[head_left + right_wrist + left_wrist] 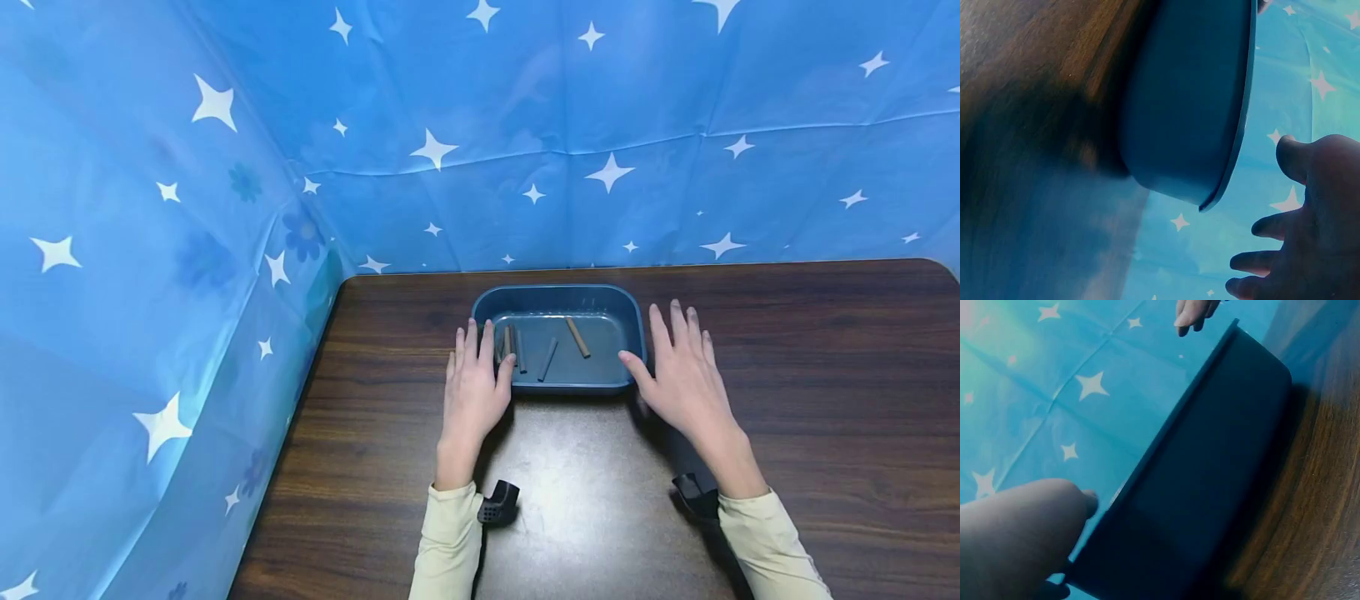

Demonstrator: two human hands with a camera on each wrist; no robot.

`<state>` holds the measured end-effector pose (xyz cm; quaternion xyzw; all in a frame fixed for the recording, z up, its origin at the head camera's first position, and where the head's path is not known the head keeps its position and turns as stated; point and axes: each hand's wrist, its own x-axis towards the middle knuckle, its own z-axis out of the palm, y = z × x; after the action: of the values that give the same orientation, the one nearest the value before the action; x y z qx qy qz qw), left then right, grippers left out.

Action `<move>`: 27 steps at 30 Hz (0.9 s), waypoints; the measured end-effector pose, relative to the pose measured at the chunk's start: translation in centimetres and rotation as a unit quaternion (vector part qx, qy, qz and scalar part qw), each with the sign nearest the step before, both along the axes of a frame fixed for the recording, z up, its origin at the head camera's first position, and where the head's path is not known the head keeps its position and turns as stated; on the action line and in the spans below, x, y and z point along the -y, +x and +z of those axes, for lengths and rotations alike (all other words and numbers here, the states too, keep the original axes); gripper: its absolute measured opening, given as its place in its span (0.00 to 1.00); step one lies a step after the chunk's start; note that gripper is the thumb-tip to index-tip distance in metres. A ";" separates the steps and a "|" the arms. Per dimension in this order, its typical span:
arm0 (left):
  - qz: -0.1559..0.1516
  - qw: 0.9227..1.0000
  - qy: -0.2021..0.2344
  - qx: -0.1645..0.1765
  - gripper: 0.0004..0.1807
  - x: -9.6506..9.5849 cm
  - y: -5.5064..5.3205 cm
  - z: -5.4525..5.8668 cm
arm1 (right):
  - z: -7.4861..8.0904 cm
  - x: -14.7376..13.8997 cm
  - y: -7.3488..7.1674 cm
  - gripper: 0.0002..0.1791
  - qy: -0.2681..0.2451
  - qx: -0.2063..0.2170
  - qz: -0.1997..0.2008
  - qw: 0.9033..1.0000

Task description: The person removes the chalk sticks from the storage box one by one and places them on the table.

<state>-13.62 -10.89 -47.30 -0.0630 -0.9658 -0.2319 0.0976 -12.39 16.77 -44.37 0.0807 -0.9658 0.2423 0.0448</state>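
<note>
A dark blue rectangular tray (570,389) with rounded corners holds several short, thin sticks: a brown stick (577,338) lies right of the middle, a grey-blue stick (548,360) slants near the centre, and others cluster at the left end. My left hand (474,392) is at the tray's left end, its fingers straight and partly over the rim; whether it touches is unclear. Beside the right end, my right hand (686,379) has its fingers spread, with the thumb close to the rim. The right wrist view shows this hand (1322,219) apart from the tray wall (1185,100).
The tray stands near the back edge of a dark wood-grain table (825,400). A blue curtain (510,92) with white stars hangs behind the table and along its left side. Black wrist devices sit by both sleeves, such as the left device (499,503).
</note>
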 end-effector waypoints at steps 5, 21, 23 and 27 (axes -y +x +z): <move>0.050 0.992 0.112 -0.009 0.30 0.4 -0.4 -0.8 | 0.0 0.4 -0.1 0.42 -0.001 -0.007 0.005 1.000; 0.145 0.848 0.509 0.025 0.16 1.6 -1.5 -1.8 | 0.4 2.4 -0.9 0.36 -0.062 -0.047 0.030 0.997; 0.140 0.823 0.549 0.042 0.16 1.6 -1.5 -1.7 | 0.4 2.7 -1.0 0.35 -0.071 -0.056 0.027 0.995; 0.129 0.791 0.594 0.075 0.17 1.8 -1.3 -1.5 | 0.5 3.3 -1.3 0.32 -0.089 -0.077 0.020 0.993</move>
<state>-14.87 -12.73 -48.77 0.1499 -0.6412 -0.7491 0.0725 -13.67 13.44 -43.86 0.1139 -0.9323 0.3213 0.1211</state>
